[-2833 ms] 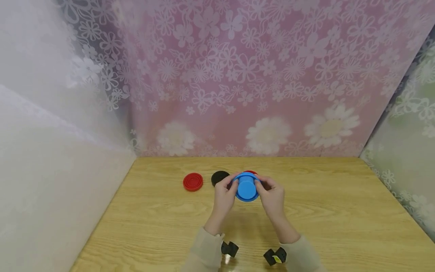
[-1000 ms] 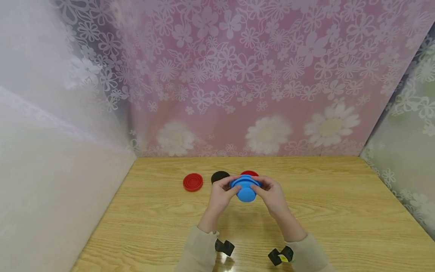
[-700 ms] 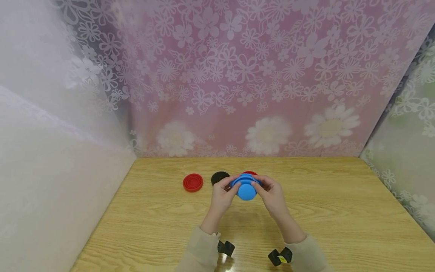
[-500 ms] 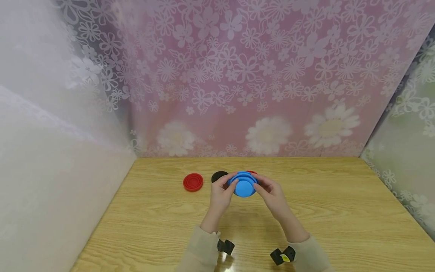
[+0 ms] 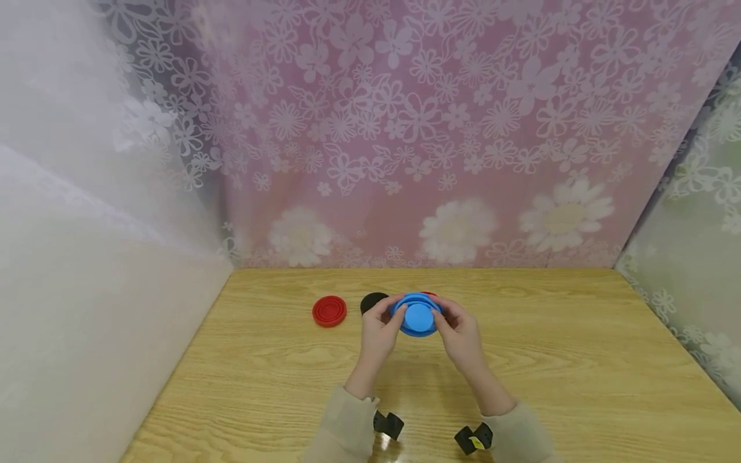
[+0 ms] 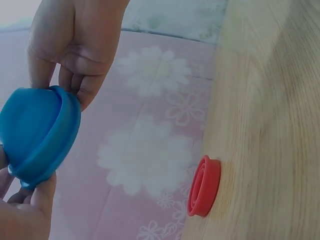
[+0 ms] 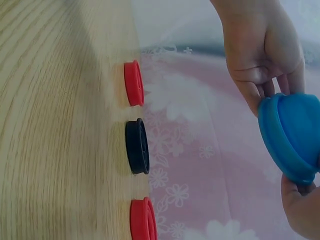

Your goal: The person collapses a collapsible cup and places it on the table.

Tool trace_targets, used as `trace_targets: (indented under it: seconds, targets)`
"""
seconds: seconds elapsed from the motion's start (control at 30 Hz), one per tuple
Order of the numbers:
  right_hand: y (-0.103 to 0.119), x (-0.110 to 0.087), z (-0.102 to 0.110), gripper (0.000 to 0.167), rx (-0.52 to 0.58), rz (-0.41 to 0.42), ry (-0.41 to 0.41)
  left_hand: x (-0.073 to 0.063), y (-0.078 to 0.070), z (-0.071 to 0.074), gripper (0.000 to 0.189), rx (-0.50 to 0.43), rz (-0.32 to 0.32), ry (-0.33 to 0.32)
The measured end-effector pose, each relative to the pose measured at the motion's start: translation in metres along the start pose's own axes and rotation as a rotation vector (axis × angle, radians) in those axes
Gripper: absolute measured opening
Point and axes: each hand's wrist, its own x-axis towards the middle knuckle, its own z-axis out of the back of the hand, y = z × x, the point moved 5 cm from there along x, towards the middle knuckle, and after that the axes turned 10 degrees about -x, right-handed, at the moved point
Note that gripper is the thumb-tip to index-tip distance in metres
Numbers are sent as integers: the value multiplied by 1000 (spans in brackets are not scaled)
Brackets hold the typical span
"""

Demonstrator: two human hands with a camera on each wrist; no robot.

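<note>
Both hands hold a blue collapsible cup up above the table, its flat round base facing the head camera. My left hand grips the left side of the rim, thumb on the near face and fingers behind. My right hand grips the right side in the same way. In the left wrist view the cup shows its wide rim and a body bulging out from it. The right wrist view shows the cup too, with fingers on the rim at both ends.
Flat red ringed disc lies at the left on the wooden table. A black disc stands beside it, partly behind my left hand in the head view. Another red disc is mostly hidden behind the cup. A floral curtain hangs behind.
The cup has tilted so its base faces the head camera more than a second ago, and its body looks shorter. Both hands have kept their hold. The discs have not moved.
</note>
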Motion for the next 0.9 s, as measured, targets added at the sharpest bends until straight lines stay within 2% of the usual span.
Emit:
trace_targets:
  seconds: [0.17, 0.27, 0.43, 0.57, 0.67, 0.9]
  targets:
    - [-11, 4, 1, 23, -31, -85, -73, -1, 5, -2, 29, -118, 80, 52]
    - [-20, 5, 1, 22, -34, -89, -96, -1, 8, -3, 33, -184, 96, 100]
    - [-19, 6, 0, 22, -51, -100, -107, -2, 7, -4, 35, -183, 90, 112]
    - [-18, 4, -2, 23, -48, -133, -89, -3, 5, -3, 34, -162, 55, 78]
    - [-16, 3, -3, 26, -5, -164, -59, -4, 4, -2, 33, -141, 35, 35]
    - [-13, 3, -7, 32, 122, -187, 28, -2, 2, 4, 34, -156, 73, -88]
